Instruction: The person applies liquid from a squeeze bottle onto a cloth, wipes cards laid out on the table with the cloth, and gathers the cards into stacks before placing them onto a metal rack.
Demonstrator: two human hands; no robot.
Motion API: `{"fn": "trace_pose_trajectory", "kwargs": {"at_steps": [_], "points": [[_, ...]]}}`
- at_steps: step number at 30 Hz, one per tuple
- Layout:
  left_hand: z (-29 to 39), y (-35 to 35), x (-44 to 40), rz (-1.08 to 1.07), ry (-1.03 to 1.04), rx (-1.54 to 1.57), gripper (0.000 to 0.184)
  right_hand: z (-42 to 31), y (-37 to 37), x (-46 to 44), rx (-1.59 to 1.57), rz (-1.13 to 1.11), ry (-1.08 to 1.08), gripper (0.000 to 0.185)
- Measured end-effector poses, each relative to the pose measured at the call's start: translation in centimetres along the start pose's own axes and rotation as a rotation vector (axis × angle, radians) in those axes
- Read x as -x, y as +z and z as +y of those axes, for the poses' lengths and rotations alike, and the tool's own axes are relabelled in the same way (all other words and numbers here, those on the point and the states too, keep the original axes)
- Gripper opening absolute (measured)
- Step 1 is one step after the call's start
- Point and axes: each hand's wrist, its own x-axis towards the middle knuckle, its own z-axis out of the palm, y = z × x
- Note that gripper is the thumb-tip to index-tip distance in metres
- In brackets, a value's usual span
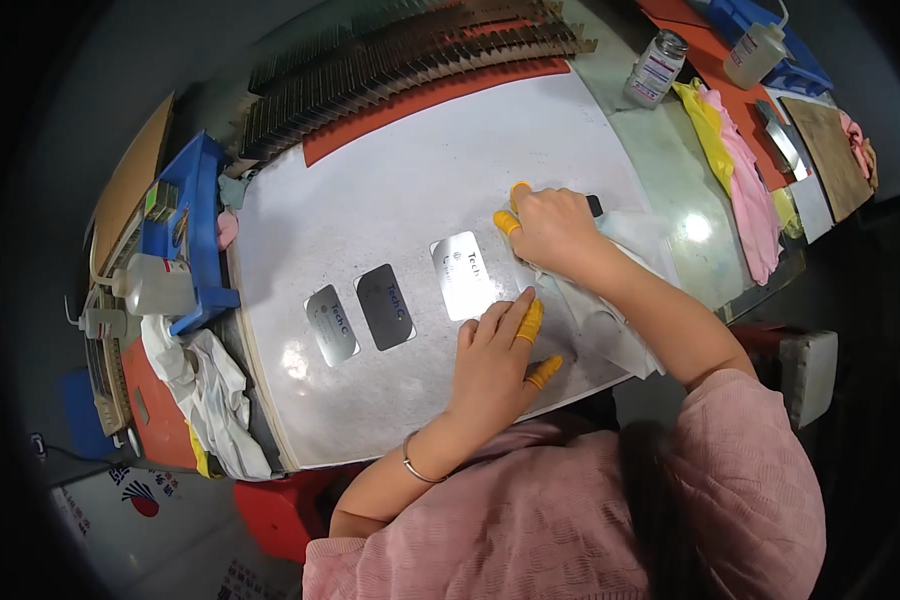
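Note:
A shiny silver card (461, 277) with dark "Tech" lettering lies on the white work sheet (370, 215). My left hand (492, 362) rests at its lower right corner, fingers stretched out, with yellow finger cots on the thumb and index finger. To the upper right of the card, my right hand (555, 230) is closed, also wearing yellow finger cots. A small dark end (595, 205) sticks out beside its knuckles; what the fingers hold is hidden. White cloth (600, 315) lies under and below my right wrist. Left of the silver card lie a dark card (385, 308) and a grey card (331, 326).
Rows of dark plates (390, 85) stand in racks along the back. A blue tray (205, 180) with a plastic bottle (160, 287) is at the left. At the right are a clear jar (657, 68), pink and yellow cloths (740, 190) and another bottle (755, 54).

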Motion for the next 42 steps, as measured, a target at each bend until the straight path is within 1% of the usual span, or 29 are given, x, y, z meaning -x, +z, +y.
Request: {"fn": "trace_pose_trajectory", "kwargs": {"at_steps": [4, 8, 10, 12, 14, 18, 20, 24, 26, 27, 28, 30, 33, 35, 36, 37, 39, 42], "points": [[-0.1, 0.1, 0.2, 0.004, 0.002, 0.012, 0.038, -0.5, 0.0, 0.9, 0.031, -0.014, 0.001, 0.023], [-0.3, -0.2, 0.7, -0.054, -0.003, 0.022, 0.037, -1.0, -0.1, 2.5, 0.012, -0.042, 0.033, 0.019], [-0.4, -0.5, 1.0, -0.069, -0.004, 0.059, 0.037, -0.8, 0.4, 3.5, 0.020, 0.020, -0.025, 0.020], [-1.0, -0.9, 1.4, -0.047, 0.027, 0.132, 0.040, -1.0, 0.4, 4.3, 0.017, 0.023, -0.024, 0.022], [-1.6, -1.9, 2.4, 0.011, -0.019, 0.216, 0.046, -1.2, 0.6, 5.4, 0.019, 0.039, -0.038, 0.028], [-2.7, -2.9, 3.6, 0.055, -0.035, 0.197, 0.046, -1.3, 0.7, 6.2, 0.009, -0.006, -0.005, 0.029], [-3.0, -3.2, 3.9, 0.107, -0.074, 0.146, 0.053, -1.5, 0.6, 6.6, -0.002, -0.006, -0.009, 0.029], [-3.2, -3.4, 4.5, 0.137, -0.101, 0.104, 0.051, -1.9, 0.1, 7.7, 0.001, -0.035, -0.004, 0.028], [-3.2, -3.4, 4.6, 0.132, -0.089, 0.102, 0.050, -2.3, -0.4, 8.3, -0.003, -0.113, 0.012, 0.029], [-3.4, -3.4, 4.7, 0.131, -0.086, 0.096, 0.050, -2.5, -0.6, 8.4, -0.004, -0.111, 0.006, 0.029], [-3.5, -3.4, 4.8, 0.137, -0.095, 0.088, 0.050, -2.4, -0.8, 8.6, -0.010, -0.200, -0.027, 0.030], [-3.5, -3.1, 4.8, 0.101, -0.088, 0.002, 0.043, -2.9, -1.6, 8.2, -0.005, -0.339, -0.105, 0.032], [-3.1, -3.0, 5.2, 0.077, -0.102, -0.060, 0.043, -5.0, -2.4, 5.3, 0.012, -0.291, -0.125, 0.031], [-3.0, -2.9, 5.0, 0.084, -0.094, -0.070, 0.044, -6.2, -1.8, 2.3, -0.073, -0.102, -0.127, 0.026], [-2.9, -2.9, 5.0, 0.096, -0.091, -0.071, 0.044, -6.2, -0.5, 0.8, -0.075, -0.001, -0.168, 0.024], [-2.9, -2.9, 5.0, 0.080, -0.086, -0.081, 0.045, -6.6, 0.1, -0.5, -0.084, -0.034, -0.120, 0.022], [-2.9, -3.1, 5.0, 0.058, -0.086, -0.076, 0.048, -6.3, 3.1, -1.3, -0.071, 0.079, -0.137, 0.022], [-2.9, -3.2, 4.9, 0.041, -0.095, -0.058, 0.052, -6.7, 3.5, -0.2, -0.069, 0.076, -0.158, 0.023]]}}
